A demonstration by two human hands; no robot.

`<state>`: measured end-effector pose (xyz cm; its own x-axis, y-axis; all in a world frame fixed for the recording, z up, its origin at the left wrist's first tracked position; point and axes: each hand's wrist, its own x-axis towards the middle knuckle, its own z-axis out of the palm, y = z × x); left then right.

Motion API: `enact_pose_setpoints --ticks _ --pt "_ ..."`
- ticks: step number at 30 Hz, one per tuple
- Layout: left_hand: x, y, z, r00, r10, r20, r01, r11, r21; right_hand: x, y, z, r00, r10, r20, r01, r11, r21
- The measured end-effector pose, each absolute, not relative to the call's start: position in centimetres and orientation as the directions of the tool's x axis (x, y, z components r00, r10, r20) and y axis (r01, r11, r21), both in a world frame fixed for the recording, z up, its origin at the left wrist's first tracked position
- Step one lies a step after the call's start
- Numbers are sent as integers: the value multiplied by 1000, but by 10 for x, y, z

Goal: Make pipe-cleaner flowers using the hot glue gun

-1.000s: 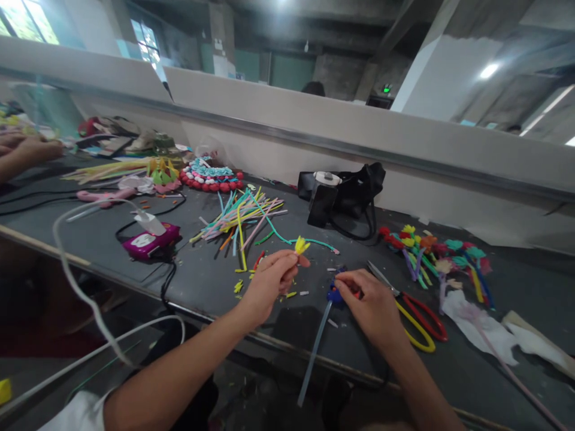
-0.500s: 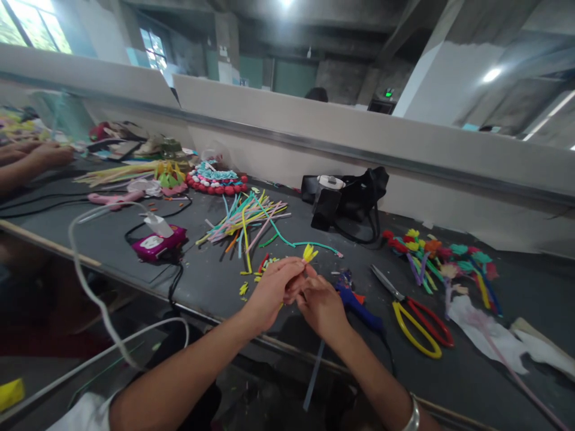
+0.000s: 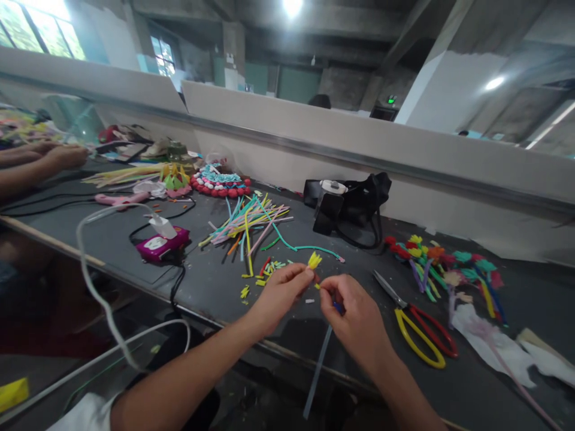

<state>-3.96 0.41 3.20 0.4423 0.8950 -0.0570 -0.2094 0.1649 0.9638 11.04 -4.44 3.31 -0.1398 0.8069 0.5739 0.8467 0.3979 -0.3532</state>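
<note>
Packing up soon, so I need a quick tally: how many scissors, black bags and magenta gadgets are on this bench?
Scissors: 1
Black bag: 1
Magenta gadget: 1
Total: 3

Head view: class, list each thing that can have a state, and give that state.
Small yellow fringed flower: pinched upright in left hand fingers.
Right hand: fingers pinched shut beside it.
Yellow-and-red-handled scissors: blades closed, lying flat.
Magenta box-shaped device: white plug attached.
Black fabric bag: slumped.
</note>
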Motion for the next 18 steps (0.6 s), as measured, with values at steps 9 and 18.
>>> enact_pose_setpoints --ticks 9,18 --pt "-35 3 25 488 872 -34 -224 163 961 110 -50 36 -14 836 549 784 350 -512" --pt "-41 -2 35 606 784 -135 -289 375 881 111 -58 48 116 822 558 678 345 -649"
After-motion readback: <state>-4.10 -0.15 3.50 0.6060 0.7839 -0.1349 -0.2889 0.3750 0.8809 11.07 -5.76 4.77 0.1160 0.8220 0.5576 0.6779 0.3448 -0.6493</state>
